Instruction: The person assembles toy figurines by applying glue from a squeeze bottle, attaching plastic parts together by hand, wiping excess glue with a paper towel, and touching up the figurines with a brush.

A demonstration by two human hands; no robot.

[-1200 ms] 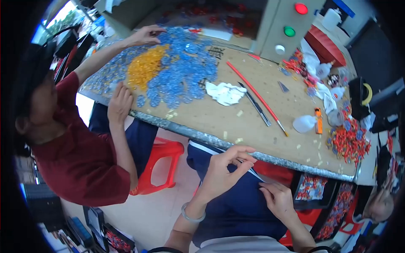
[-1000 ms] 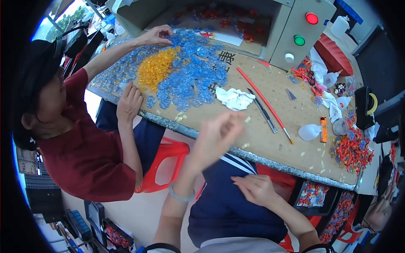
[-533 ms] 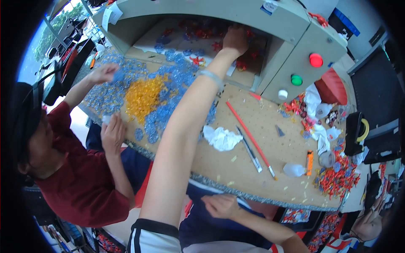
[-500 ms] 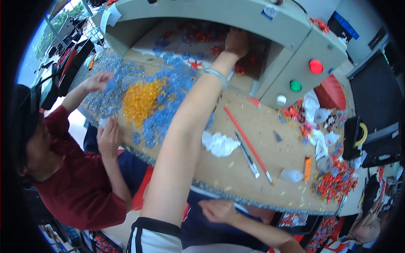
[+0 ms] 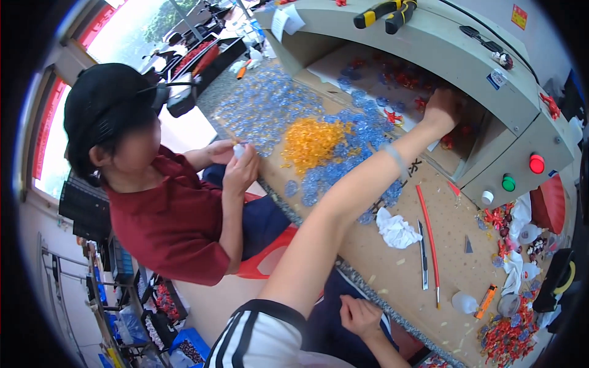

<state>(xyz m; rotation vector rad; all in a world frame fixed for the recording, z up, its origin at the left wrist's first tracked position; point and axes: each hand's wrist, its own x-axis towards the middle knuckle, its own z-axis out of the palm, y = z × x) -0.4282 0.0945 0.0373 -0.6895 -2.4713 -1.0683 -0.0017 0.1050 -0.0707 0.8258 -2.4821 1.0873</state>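
At left, yellow pieces [image 5: 313, 144] lie heaped on the tabletop [image 5: 399, 285]. Then the right hand [image 5: 361, 317] is loosely curled above the lap; I cannot tell whether it holds something. Red pieces [image 5: 393, 116] lie in the cabinet [image 5: 521, 165], where the left hand [image 5: 443, 109] reaches; its grip is hidden. The step seems reaching in; the next move probably calls for gentle fingers.

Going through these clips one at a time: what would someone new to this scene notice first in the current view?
Probably the bright orange heap among translucent blue pieces on the table, just above the picture's middle. Next, the person's left forearm slants up across the view, its left hand inside the grey box's opening. The red button on that box's front, at right, also stands out.
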